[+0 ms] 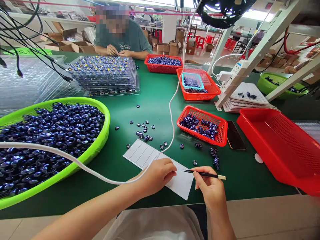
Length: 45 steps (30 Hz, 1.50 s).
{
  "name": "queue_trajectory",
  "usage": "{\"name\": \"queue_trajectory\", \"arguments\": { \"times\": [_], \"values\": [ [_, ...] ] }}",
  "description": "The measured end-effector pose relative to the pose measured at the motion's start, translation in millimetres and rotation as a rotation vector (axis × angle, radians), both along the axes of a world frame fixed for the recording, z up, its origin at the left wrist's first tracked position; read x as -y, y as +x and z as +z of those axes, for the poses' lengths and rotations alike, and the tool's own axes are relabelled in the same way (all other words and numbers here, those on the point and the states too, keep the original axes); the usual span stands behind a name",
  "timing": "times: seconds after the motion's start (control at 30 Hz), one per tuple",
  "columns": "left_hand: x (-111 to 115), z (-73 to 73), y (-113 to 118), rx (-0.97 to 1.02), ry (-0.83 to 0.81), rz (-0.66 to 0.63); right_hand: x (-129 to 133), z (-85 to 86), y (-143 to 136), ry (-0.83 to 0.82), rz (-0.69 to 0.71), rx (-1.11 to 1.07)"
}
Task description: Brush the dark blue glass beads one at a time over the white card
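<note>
My right hand (212, 190) grips a pair of black tweezers (206, 174) with a pale end, its tips pointing left. Facing those tips, my left hand (160, 175) is closed above a white paper sheet (142, 154) marked with lines; whatever its fingers pinch is hidden. A white cord (172, 110) crosses my left wrist. Small shiny dark-blue pieces (141, 135) lie scattered beyond the sheet, and a row of similar pieces (215, 158) lies above my right hand. Farther back, a red basket (222, 135) contains more of them.
At left stands a large green basket (106, 123) heaped with dark-blue pieces. Stacked clear trays (135, 85) sit behind it. A phone (235, 135) and a large red tray (277, 146) are at right. Across the table, a person (140, 36) works with both hands.
</note>
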<state>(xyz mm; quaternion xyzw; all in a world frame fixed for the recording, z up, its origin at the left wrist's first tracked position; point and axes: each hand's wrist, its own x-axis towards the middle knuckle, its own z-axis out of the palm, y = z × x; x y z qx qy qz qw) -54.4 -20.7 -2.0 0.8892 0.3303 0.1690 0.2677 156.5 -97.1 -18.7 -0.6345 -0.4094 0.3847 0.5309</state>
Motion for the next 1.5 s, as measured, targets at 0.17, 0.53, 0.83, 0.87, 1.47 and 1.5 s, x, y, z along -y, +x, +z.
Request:
{"name": "queue_trajectory", "arguments": {
  "times": [0.17,0.53,0.83,0.87,1.47,1.5],
  "values": [
    [10.5,-8.6,-10.7,-0.209,0.116,-0.071,-21.2,8.1,-2.1,-0.057,0.120,0.095],
    [11.0,-11.3,-7.1,-0.253,0.112,-0.140,-34.3,5.5,5.1,-0.126,0.165,0.049],
    [10.9,-11.2,-5.0,-0.275,0.116,-0.130,-34.0,3.7,4.9,-0.170,0.168,0.017],
    [10.8,-11.9,-4.8,-0.278,0.121,-0.130,-33.4,2.5,5.0,-0.173,0.167,0.015],
    [8.1,-15.5,-8.1,0.182,-0.232,0.182,-15.8,-4.2,8.4,0.097,-0.062,-0.119],
    [6.8,-11.2,-6.5,0.246,-0.354,0.246,-12.8,-4.8,7.4,0.137,-0.086,-0.144]
  ]
}}
